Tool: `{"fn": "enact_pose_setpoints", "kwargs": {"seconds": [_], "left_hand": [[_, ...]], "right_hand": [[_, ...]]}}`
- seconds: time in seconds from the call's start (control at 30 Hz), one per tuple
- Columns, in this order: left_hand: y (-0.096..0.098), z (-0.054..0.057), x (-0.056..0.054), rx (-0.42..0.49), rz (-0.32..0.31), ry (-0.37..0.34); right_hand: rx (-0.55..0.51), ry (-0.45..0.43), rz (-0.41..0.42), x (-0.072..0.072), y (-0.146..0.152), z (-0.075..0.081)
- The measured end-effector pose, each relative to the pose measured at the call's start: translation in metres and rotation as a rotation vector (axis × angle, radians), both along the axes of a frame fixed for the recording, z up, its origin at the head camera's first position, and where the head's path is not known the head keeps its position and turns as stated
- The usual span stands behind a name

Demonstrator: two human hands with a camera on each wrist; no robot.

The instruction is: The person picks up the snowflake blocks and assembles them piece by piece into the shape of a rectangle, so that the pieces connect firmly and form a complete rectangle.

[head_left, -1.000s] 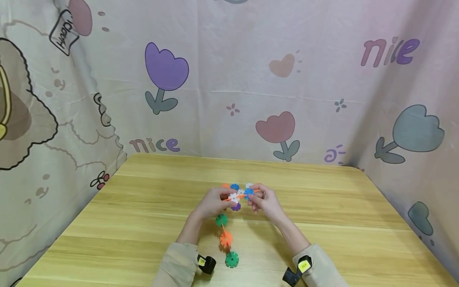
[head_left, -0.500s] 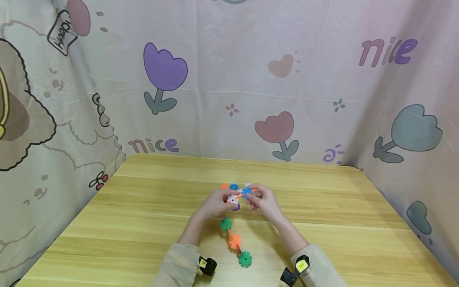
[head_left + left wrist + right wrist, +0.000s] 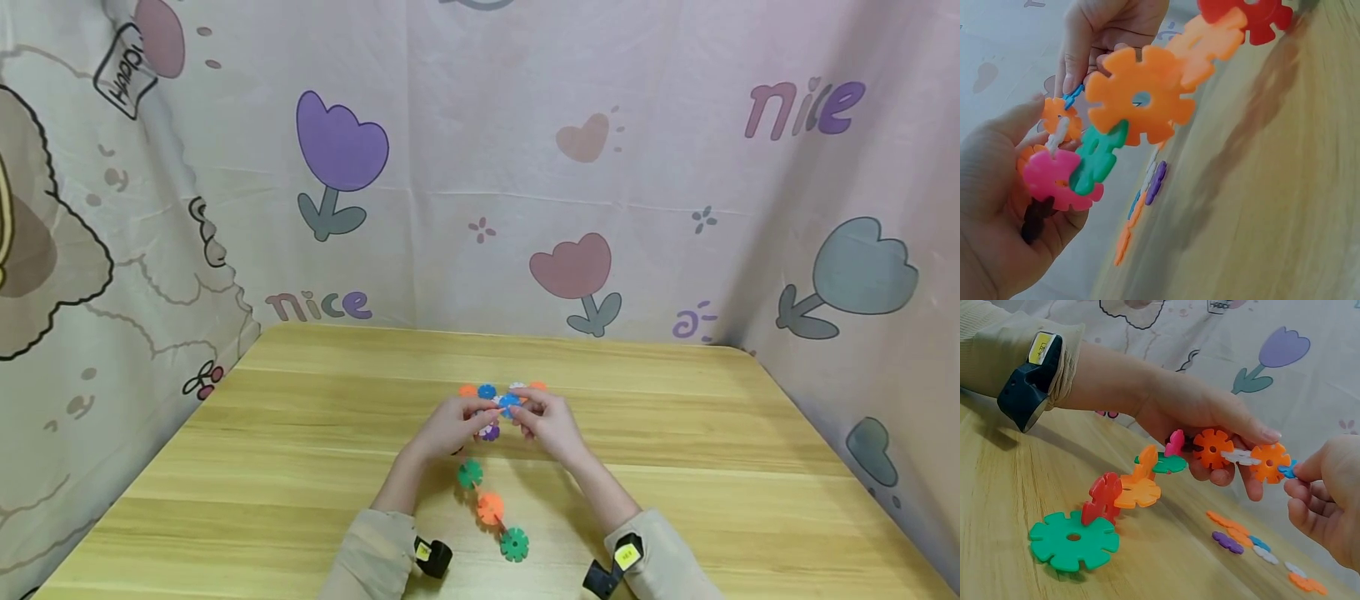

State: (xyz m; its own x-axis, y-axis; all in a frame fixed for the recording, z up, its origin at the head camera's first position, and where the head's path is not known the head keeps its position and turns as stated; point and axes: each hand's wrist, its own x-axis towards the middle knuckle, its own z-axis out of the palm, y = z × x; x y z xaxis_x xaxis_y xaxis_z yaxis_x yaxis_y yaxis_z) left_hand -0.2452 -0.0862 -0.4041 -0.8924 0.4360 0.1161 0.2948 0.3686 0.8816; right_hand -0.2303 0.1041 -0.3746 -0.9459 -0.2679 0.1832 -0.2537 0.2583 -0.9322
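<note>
A chain of slotted plastic flower discs hangs from my left hand (image 3: 446,427), which grips it near its upper end. Pink (image 3: 1054,178), white (image 3: 1241,457) and orange discs sit at the fingers. Below them the chain runs down through a green disc (image 3: 1169,464), orange discs and a red disc (image 3: 1104,499) to a large green disc (image 3: 1074,540) at the near end. My right hand (image 3: 553,427) pinches a small blue disc (image 3: 509,406) between thumb and finger. In the right wrist view the blue disc's edge meets the rim of the chain's last orange disc (image 3: 1270,464).
Loose discs lie flat on the wooden table (image 3: 300,467) beyond the hands: orange ones (image 3: 1308,583), a purple one (image 3: 1227,542), blue and white ones (image 3: 1265,554). A printed curtain (image 3: 450,125) stands behind the table. Each wrist wears a black camera (image 3: 433,557).
My right hand has moved slightly left with the blue disc, closer to my left hand. The chain's lower end has swung to the right, mostly in the first half second.
</note>
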Motion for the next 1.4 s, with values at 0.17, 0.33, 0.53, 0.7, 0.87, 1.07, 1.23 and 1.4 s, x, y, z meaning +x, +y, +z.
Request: {"fn": "enact_pose_setpoints", "kwargs": {"seconds": [0.17,0.33,0.53,0.7,0.87,1.07,1.23,1.4], "left_hand": [[-0.001,0.000,0.000,0.012,-0.010,0.016],[-0.002,-0.003,-0.001,0.037,-0.013,0.003],[-0.005,-0.001,-0.002,0.037,-0.025,0.004],[-0.009,-0.001,-0.003,0.045,-0.026,0.006],[-0.011,-0.002,-0.005,0.073,-0.023,0.006],[-0.011,-0.004,-0.005,0.101,-0.020,-0.005],[-0.011,-0.002,-0.005,0.100,-0.027,-0.014],[-0.011,-0.001,-0.004,0.096,-0.040,-0.008]], "right_hand": [[0.001,-0.002,0.013,0.001,-0.001,0.000],[-0.011,-0.035,0.015,-0.001,0.000,-0.002],[-0.081,-0.086,0.001,-0.017,0.006,-0.022],[-0.120,-0.114,-0.035,-0.027,0.011,-0.033],[-0.137,-0.164,-0.084,-0.037,0.019,-0.043],[-0.125,-0.182,-0.142,-0.045,0.027,-0.049],[-0.104,-0.181,-0.153,-0.050,0.032,-0.052],[-0.068,-0.174,-0.155,-0.054,0.036,-0.056]]}}
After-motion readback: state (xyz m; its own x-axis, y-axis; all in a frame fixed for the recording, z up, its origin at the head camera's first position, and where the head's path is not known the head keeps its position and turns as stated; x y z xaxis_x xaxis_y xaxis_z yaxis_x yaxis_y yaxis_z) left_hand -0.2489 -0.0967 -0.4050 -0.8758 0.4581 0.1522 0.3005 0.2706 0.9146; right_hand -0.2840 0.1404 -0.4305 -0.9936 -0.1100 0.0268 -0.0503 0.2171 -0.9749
